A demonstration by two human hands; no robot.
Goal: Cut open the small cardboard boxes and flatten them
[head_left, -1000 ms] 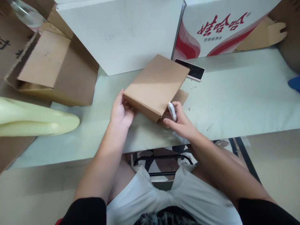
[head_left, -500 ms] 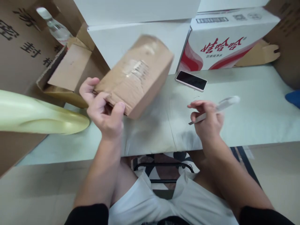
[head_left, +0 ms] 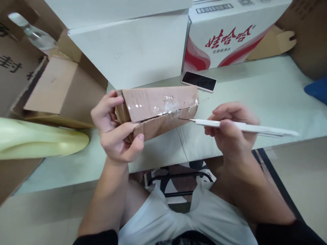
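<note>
My left hand (head_left: 116, 127) grips one end of a brown cardboard box (head_left: 158, 102), thumb and fingers wrapped round its left side. The box is held up over the table, its taped seam turned towards me. Clear tape glints along the seam, and a dark gap runs beside it. In my right hand (head_left: 233, 131) is a slim white utility knife (head_left: 245, 127), held between thumb and fingers. Its thin dark tip points left at the seam; whether it touches the cardboard I cannot tell.
A phone (head_left: 199, 81) lies behind the box on the pale green table (head_left: 276, 98). White cartons (head_left: 133, 51) stand at the back. An open brown box (head_left: 51, 88), a clear bottle (head_left: 35, 34) and a yellow-green rounded object (head_left: 43, 139) are at left; something blue (head_left: 316, 91) is at right.
My left hand has lowered and turned the box so that its seam faces me. My right hand has swung the knife round, and its tip is now beside the seam.
</note>
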